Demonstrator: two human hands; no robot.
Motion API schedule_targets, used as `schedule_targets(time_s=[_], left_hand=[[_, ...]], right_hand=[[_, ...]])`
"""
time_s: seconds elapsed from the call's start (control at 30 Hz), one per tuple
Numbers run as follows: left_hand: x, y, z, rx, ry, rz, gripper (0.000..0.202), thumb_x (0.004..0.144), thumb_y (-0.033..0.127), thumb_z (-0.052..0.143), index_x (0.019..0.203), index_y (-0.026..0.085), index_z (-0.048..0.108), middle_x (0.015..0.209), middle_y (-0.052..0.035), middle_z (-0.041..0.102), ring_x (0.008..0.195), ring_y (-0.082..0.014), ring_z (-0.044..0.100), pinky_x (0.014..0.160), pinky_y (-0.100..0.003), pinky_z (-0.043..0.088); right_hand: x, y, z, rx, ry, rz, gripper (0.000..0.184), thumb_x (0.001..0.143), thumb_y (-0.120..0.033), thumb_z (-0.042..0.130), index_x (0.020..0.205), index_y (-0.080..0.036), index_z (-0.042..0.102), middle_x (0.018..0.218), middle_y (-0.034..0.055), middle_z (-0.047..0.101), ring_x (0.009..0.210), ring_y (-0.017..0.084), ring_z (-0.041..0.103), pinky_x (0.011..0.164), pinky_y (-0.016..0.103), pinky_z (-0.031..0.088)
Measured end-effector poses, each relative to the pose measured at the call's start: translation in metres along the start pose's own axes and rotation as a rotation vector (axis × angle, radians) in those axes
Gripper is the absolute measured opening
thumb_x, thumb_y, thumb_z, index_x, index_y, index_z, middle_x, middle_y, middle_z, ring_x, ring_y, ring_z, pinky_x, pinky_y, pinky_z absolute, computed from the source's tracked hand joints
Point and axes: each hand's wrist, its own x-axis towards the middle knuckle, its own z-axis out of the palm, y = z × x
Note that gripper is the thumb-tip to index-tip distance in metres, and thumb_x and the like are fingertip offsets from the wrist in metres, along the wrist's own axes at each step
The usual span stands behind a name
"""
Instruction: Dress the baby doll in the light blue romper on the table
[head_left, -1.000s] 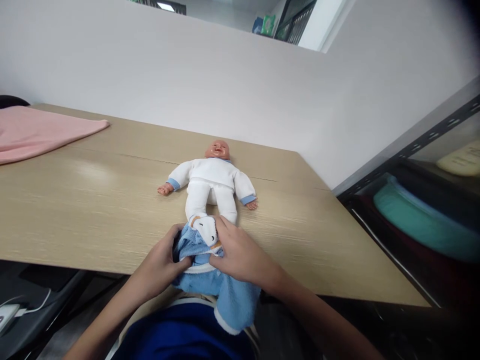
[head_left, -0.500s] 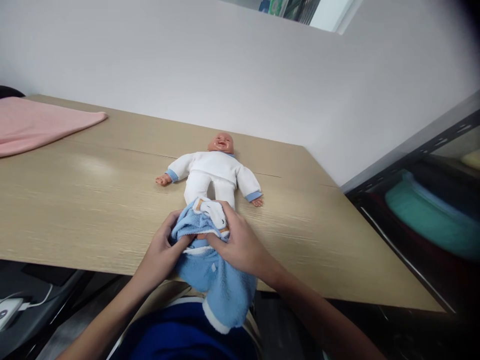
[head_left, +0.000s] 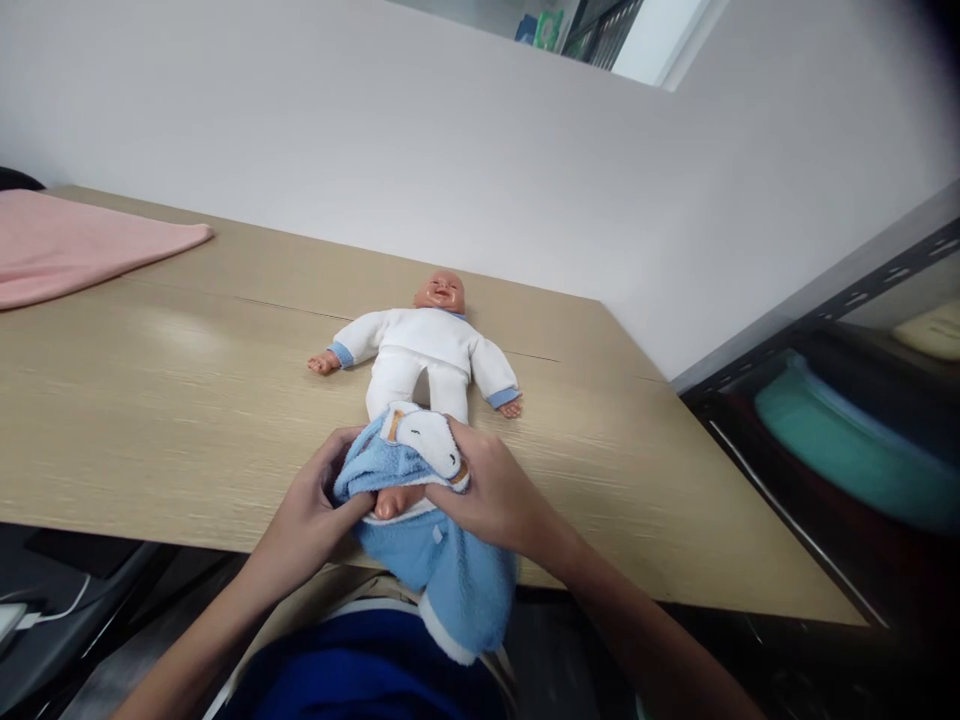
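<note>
A baby doll (head_left: pixel 424 345) in a white suit with blue cuffs lies on its back on the wooden table (head_left: pixel 172 400), head toward the wall. A fuzzy blue garment (head_left: pixel 442 565) with white trim is bunched over the doll's feet; a bare doll foot shows in its opening. My left hand (head_left: pixel 311 515) is closed on the garment's left side. My right hand (head_left: pixel 495 495) is closed on its right side, beside a white animal patch (head_left: pixel 427 437). The lower part of the garment hangs off the table's near edge.
A pink cloth (head_left: pixel 67 250) lies at the table's far left. A white wall stands behind the table. At the right is a dark metal shelf (head_left: pixel 817 330) holding a teal object (head_left: pixel 855 440). A white cable and device lie low at the left.
The blue garment has been drawn a little farther up the doll's legs, and a bare foot now shows in its opening. Both hands stay closed on it.
</note>
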Motion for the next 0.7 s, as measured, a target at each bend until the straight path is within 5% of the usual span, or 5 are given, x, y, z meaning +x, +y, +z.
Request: schedule_targets(time_s=[0.13, 0.23, 0.4, 0.6, 0.7], left_hand=[[0.012, -0.007, -0.011, 0.103, -0.04, 0.051, 0.034, 0.09, 0.036, 0.077, 0.12, 0.02, 0.078, 0.123, -0.0091, 0.084, 0.119, -0.0332, 0.076, 0.107, -0.042, 0.059], [0.024, -0.004, -0.027, 0.215, -0.109, 0.096, 0.038, 0.093, 0.044, 0.08, 0.125, 0.023, 0.082, 0.136, -0.01, 0.083, 0.134, -0.0374, 0.072, 0.12, -0.046, 0.055], [0.055, 0.019, -0.046, 0.333, -0.402, 0.19, 0.025, 0.098, 0.05, 0.083, 0.111, 0.03, 0.091, 0.131, -0.0063, 0.086, 0.135, -0.0382, 0.073, 0.12, -0.044, 0.056], [0.081, 0.028, -0.055, 0.246, -0.406, 0.074, 0.031, 0.094, 0.054, 0.086, 0.099, 0.023, 0.087, 0.103, -0.0076, 0.086, 0.108, -0.0364, 0.079, 0.103, -0.048, 0.066], [0.084, 0.022, -0.06, 0.176, -0.422, 0.053, 0.038, 0.094, 0.055, 0.086, 0.117, 0.024, 0.086, 0.119, -0.0099, 0.084, 0.115, -0.0355, 0.076, 0.106, -0.047, 0.064]], right_hand=[[0.01, 0.011, -0.003, -0.008, 0.016, -0.052, 0.013, 0.087, -0.023, 0.079, 0.094, -0.022, 0.069, 0.078, -0.0034, 0.069, 0.071, 0.018, 0.059, 0.069, 0.031, 0.043], [0.023, 0.022, -0.01, 0.016, 0.018, -0.111, 0.018, 0.085, -0.028, 0.084, 0.087, -0.022, 0.067, 0.08, -0.0033, 0.066, 0.075, 0.018, 0.058, 0.074, 0.031, 0.046], [0.054, 0.042, -0.027, 0.134, -0.203, -0.214, 0.028, 0.085, -0.03, 0.086, 0.108, -0.02, 0.076, 0.112, 0.0034, 0.076, 0.102, 0.024, 0.069, 0.094, 0.036, 0.056], [0.074, 0.059, -0.039, 0.208, -0.317, -0.056, 0.043, 0.08, -0.049, 0.098, 0.102, -0.019, 0.076, 0.097, -0.0017, 0.075, 0.093, 0.021, 0.068, 0.087, 0.032, 0.057], [0.069, 0.062, -0.038, 0.263, -0.289, -0.059, 0.047, 0.09, -0.053, 0.091, 0.121, -0.02, 0.078, 0.113, 0.0032, 0.081, 0.106, 0.024, 0.073, 0.098, 0.038, 0.061]])
